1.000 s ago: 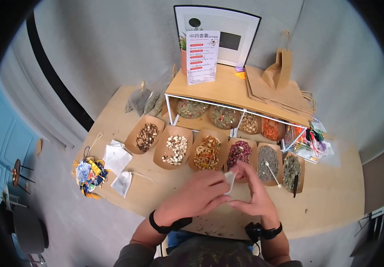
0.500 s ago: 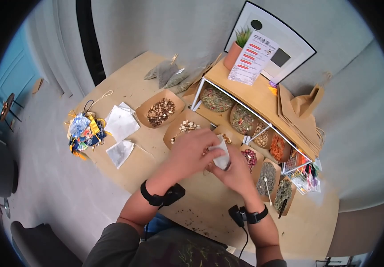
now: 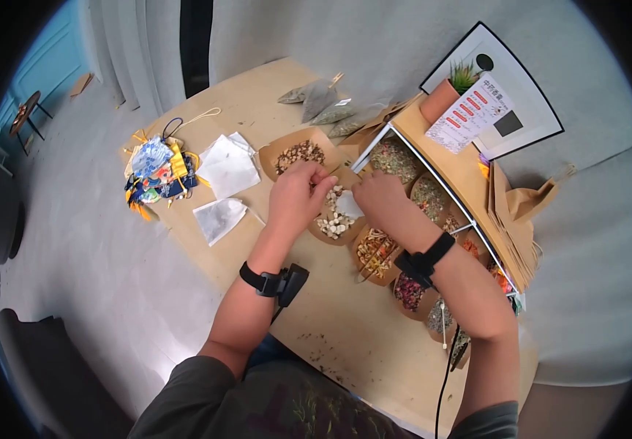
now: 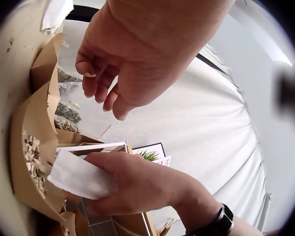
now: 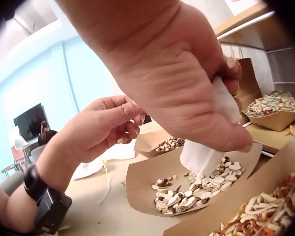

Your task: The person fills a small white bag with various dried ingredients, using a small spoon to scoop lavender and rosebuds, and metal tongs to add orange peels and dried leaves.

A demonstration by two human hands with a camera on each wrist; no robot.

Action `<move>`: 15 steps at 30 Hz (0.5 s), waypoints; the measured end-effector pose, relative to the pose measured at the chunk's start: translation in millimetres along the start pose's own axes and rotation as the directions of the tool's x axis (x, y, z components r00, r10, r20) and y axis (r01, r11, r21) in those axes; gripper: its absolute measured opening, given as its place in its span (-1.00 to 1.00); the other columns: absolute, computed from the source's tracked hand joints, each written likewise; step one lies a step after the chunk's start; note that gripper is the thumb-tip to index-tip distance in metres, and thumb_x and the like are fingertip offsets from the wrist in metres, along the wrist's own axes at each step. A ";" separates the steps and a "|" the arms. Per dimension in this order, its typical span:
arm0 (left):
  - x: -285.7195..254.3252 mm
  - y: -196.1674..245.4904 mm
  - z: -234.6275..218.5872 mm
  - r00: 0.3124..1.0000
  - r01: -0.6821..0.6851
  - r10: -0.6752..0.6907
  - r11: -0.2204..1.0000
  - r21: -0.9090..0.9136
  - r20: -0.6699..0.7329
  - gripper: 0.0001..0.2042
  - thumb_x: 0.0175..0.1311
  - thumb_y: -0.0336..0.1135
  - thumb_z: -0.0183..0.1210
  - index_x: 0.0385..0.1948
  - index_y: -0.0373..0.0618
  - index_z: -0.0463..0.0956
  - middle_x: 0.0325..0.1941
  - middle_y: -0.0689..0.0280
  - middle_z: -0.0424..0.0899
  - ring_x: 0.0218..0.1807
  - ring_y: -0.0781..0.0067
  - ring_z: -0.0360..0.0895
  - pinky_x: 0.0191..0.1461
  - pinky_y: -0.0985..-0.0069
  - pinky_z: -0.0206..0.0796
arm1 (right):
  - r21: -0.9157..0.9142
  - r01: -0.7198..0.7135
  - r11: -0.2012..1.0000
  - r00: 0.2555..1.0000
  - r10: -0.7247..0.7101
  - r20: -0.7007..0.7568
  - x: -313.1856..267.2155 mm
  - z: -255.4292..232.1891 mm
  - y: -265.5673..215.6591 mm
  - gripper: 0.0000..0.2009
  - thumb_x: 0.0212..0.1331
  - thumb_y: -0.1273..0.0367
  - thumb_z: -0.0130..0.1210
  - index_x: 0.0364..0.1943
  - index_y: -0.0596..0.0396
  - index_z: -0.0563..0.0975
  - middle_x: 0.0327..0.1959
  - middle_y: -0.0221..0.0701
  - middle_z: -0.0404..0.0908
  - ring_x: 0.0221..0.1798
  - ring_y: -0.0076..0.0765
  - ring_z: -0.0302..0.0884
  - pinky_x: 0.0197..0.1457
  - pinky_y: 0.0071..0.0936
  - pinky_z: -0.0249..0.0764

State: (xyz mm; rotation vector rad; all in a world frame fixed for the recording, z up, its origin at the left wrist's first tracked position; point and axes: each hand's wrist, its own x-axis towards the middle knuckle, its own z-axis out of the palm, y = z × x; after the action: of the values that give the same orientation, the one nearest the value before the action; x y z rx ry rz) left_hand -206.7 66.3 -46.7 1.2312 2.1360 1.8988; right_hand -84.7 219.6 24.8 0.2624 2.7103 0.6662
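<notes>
Pinches a small white pouch (image 5: 200, 156) between the thumb and bent fingers of the right hand (image 3: 383, 199), over a brown paper tray (image 5: 137, 184) of pale chopped pieces (image 5: 174, 201). Cannot tell touching from hovering at the lower edge of the pouch. Bends the fingers of the left hand (image 3: 298, 192) loosely, with slight gaps between them, near a neighbouring tray of dark brown chips (image 3: 300, 154). Wears a black strap with a small device on each wrist. Farther along the row, to the right, trays of orange and cream strips (image 3: 374, 252) and dark pink buds (image 3: 409, 291). To the left on the wooden table (image 3: 330, 307), flat white sachets (image 3: 228, 164), a drawstring bag (image 3: 216, 221) just beside them, and a heap of colourful ornaments (image 3: 156, 172). Behind, on a wooden-topped shelf (image 3: 404, 121), a potted plant (image 3: 444, 99) and a printed card (image 3: 469, 113).
</notes>
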 end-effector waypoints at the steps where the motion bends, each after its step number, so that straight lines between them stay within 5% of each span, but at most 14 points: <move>1: 0.0 -0.5 -0.2 1.000 0.009 -0.010 1.000 0.003 0.011 -0.79 0.38 -0.23 0.47 -0.27 -0.18 0.71 -0.31 0.17 0.71 -0.28 0.10 0.71 -0.18 0.22 0.54 | -0.079 0.010 0.997 0.999 -0.007 0.039 7.1 0.3 -3.1 -0.70 0.20 0.34 0.40 0.02 0.01 0.81 0.06 -0.24 0.82 0.20 -0.12 0.75 0.12 -0.22 0.68; 4: -0.4 -4.8 2.5 1.000 -0.011 0.011 1.000 0.021 -0.013 -0.82 0.38 -0.30 0.46 -0.25 -0.21 0.71 -0.34 0.19 0.70 -0.33 0.23 0.67 -0.22 0.32 0.51 | -0.248 -0.006 0.969 1.000 0.009 0.012 15.8 -8.0 -10.2 -0.72 0.27 0.31 0.37 0.03 -0.04 0.84 0.07 -0.33 0.82 0.24 -0.16 0.73 0.11 -0.27 0.62; 15: -0.8 -2.8 5.5 1.000 -0.018 0.018 0.999 0.045 0.011 -0.80 0.38 -0.27 0.47 -0.27 -0.21 0.70 -0.36 0.15 0.72 -0.34 0.16 0.69 -0.21 0.26 0.52 | -0.148 -0.013 0.989 0.997 0.024 0.068 -1.3 -65.5 0.1 -0.75 0.29 0.29 0.35 -0.01 -0.05 0.85 0.10 -0.33 0.85 0.27 -0.14 0.73 0.18 -0.24 0.64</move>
State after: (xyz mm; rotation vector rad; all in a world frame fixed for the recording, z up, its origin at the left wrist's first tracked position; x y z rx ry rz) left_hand -204.8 70.5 -50.9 1.2697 2.1813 1.8564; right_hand -107.4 192.1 79.8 0.2688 2.5797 0.8426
